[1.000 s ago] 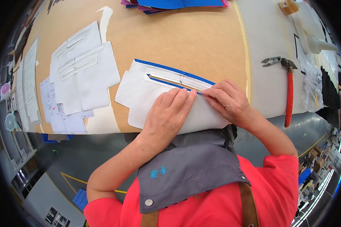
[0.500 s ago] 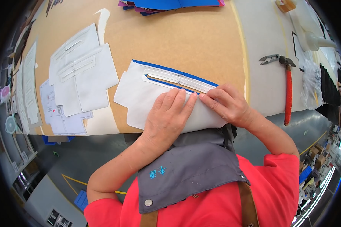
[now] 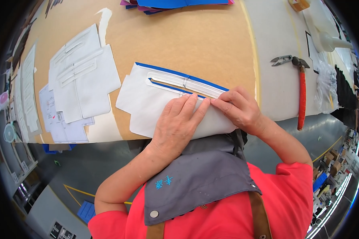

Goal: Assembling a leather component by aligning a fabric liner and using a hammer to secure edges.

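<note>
A white cut panel (image 3: pixel 141 105) lies at the table's near edge, with a blue folded strip along its far edge and a long slot edged in blue. Across its middle my left hand (image 3: pixel 177 117) lies flat, fingers stretched toward the slot's near edge. At the slot's right end my right hand (image 3: pixel 241 109) pinches the blue-edged fold of the panel between thumb and bent fingers. The fingertips of both hands almost meet there. My right fingers hide the end of the slot.
More white panels (image 3: pixel 85 87) overlap at the left, over a printed paper pattern (image 3: pixel 70 129). Blue and pink sheets (image 3: pixel 179 4) are stacked at the far edge. A red-handled hammer (image 3: pixel 302 95) and thread snips (image 3: pixel 281 60) lie at the right, near a crumpled plastic bag (image 3: pixel 327 89).
The whole view has shifted slightly. My right fingers have curled a little more at the slot's end; my left hand stays nearly in place on the panel.
</note>
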The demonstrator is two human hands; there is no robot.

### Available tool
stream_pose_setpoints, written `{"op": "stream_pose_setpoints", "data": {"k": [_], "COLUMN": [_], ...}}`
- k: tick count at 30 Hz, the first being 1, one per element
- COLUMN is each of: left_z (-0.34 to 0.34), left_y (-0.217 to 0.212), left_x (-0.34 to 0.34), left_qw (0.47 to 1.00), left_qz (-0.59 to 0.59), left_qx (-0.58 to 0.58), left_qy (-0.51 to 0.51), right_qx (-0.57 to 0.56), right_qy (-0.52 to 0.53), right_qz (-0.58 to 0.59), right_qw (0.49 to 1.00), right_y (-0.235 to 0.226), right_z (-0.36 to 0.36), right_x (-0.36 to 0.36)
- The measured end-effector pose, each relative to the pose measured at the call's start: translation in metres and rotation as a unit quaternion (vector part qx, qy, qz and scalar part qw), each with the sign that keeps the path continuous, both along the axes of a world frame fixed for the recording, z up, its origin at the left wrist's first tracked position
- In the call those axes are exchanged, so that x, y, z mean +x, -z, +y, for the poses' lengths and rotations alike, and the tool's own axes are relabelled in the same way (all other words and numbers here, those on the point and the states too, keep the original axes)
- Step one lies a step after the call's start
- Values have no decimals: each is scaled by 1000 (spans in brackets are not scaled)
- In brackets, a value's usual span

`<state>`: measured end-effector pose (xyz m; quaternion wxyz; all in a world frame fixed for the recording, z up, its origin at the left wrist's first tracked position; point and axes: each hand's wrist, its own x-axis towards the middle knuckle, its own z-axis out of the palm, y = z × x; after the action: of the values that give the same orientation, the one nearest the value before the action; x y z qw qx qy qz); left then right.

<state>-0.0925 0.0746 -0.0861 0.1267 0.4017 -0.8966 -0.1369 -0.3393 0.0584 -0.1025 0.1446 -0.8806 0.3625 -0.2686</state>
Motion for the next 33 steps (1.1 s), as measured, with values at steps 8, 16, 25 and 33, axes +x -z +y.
{"op": "stream_pose_setpoints", "data": {"k": [8,16,25,33], "left_z": [0,6,11,11], "left_y": [-1,5,9,8], "left_x": [-5,-8,-9,-12], "left_qw": [999,999,999,999], "left_qz": [0,35,25,16], "left_qx": [-34,-4,-25,-27], "left_qy": [4,3,2,-6], "right_qx": [42,28,65,7], "right_qy": [42,8,17,-35], "right_qz": [-61,-22,-46,-3], "right_qw": [996,999,997,999], "right_y": [2,-1,-4,-4], "right_z": [1,2,4,1], "right_x": [-3,-10,-14,-19]}}
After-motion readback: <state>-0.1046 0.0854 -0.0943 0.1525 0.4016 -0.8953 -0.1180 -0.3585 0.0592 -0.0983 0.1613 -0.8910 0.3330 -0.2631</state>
